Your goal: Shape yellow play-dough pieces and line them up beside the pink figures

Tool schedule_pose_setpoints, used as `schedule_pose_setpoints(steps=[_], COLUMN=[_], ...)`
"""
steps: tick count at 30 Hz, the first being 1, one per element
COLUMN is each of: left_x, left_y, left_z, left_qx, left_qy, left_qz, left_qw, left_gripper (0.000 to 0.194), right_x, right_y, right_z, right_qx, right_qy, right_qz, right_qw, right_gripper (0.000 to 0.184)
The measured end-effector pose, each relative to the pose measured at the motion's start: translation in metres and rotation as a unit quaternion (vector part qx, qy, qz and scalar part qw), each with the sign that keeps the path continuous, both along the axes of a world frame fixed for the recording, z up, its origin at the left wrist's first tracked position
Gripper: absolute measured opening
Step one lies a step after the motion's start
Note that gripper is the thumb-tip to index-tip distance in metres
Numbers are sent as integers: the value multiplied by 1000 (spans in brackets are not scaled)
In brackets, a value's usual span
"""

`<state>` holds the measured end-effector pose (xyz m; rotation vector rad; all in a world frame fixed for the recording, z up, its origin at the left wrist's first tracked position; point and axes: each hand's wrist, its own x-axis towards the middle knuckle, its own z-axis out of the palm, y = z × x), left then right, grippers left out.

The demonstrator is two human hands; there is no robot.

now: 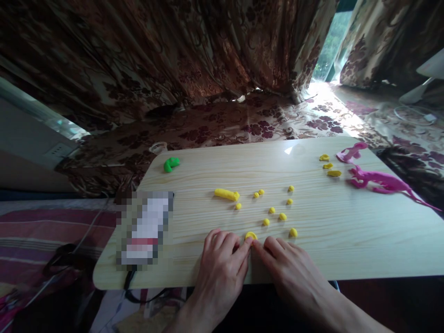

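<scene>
Two hands (222, 261) (293, 266), fingers (265, 255) loosely curled, tips against dished yellow disc (251, 236), grip unclear, wood-grain table (197, 212)

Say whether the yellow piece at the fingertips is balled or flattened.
Flattened: the yellow piece shows a broad, shallow face with a rim, unlike the yellow balls nearby.

Single view, head-worn. Looks forward and down across the table (197, 175), close in: left hand (222, 259) at 6 o'clock, right hand (289, 263) at 5. Curtain (197, 51) beyond at 12, window (331, 48) between 1 and 2. Wide field; table runs out of frame towards 4.
</scene>
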<state>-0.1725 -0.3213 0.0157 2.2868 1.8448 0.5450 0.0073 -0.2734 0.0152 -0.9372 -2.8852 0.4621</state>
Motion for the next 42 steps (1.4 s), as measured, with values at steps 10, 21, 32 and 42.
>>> schedule_pose_setpoints(steps=[10, 21, 32, 42], left_x=[-3, -8, -11, -14], left_y=[-6, -7, 1, -2], left_z=[1, 5, -1, 1], left_qx=[19, 4, -20, 0], left_qy=[-58, -58, 7, -17], left_qz=[-7, -15, -21, -23], left_qw=[998, 998, 1000, 1000], left_gripper=[38, 38, 37, 39], right_x=[-1, -1, 5, 1], right_y=[1, 3, 4, 1], right_z=[-1, 3, 4, 3], right_qx=[48, 46, 43, 38], right_qy=[-31, -53, -44, -43], right_qz=[26, 53, 71, 60], right_qw=[998, 996, 996, 997], right_gripper=[59, 61, 64, 60])
